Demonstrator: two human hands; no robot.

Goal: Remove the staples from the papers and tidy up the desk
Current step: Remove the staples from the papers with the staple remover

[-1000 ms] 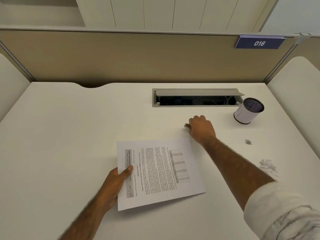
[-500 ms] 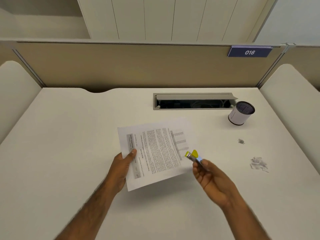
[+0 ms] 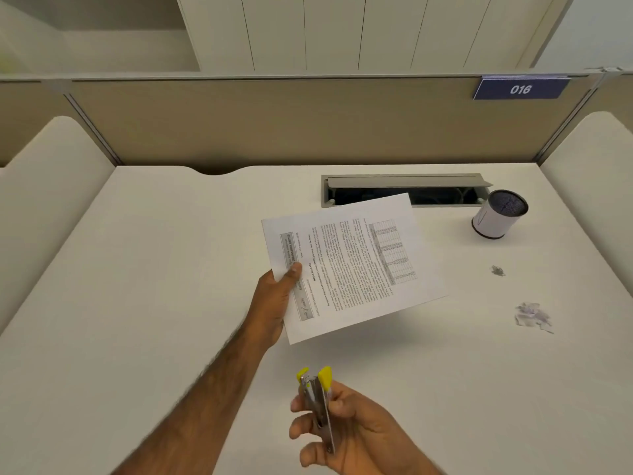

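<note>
Left hand [image 3: 274,303] pinching the white printed paper sheets [image 3: 349,265] at their near-left edge, thumb on top — lifted clear above the pale desk [image 3: 154,269]. Right hand [image 3: 346,430] clenched around a yellow-tipped metal staple remover [image 3: 317,399], low and nearer the body. At far right: white cylindrical mesh-topped cup [image 3: 496,214], small staple heap [image 3: 497,270], torn paper scraps [image 3: 532,317].

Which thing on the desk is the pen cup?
Find the open cable slot at the back of the desk. Just right of its end stands the pen cup: a white cylinder with a dark mesh top, the only upright thing there.
</note>
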